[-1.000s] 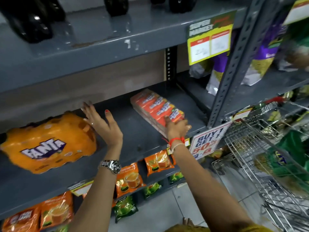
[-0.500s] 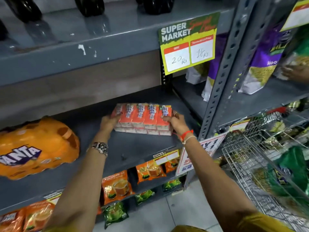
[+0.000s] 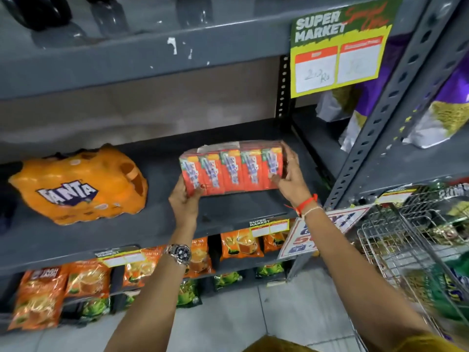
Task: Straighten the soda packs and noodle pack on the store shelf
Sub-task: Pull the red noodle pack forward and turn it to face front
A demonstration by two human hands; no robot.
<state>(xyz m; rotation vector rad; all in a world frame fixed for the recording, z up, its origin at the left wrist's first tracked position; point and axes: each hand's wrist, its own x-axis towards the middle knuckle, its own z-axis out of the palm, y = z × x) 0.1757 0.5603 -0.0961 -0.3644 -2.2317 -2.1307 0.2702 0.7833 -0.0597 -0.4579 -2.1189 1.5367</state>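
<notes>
1. An orange soda pack [image 3: 78, 185] is seen lying on the left part of the grey shelf [image 3: 228, 212], its purple and white label facing forward. It is well apart from both hands.
2. Orange pouches [image 3: 61, 290] are hung in a row on the lower shelf, below the soda pack, with green packets beneath them.
3. The left hand [image 3: 184, 199] is clasped on the lower left corner of the noodle pack [image 3: 232, 171], the thumb laid over its front face. A metal watch [image 3: 178, 252] is worn on that wrist.
4. The noodle pack is held between both hands above the middle of the shelf, to the right of the soda pack. It is tipped up so that its front, with five orange-red packets side by side, faces the camera. Whether its bottom edge touches the shelf cannot be told.
5. The right hand [image 3: 289, 174] is closed around the right end of the noodle pack, fingers wrapped over the end and the thumb on the front. A red thread [image 3: 303, 204] is tied on that wrist.
6. A yellow and green price sign [image 3: 340, 47] is fixed to the upper shelf's edge, above and to the right of the noodle pack.
7. Purple bags [image 3: 446, 97] are stood in the neighbouring rack at the right.
8. A wire basket [image 3: 396, 250] is seen at the lower right, beside the right forearm.
</notes>
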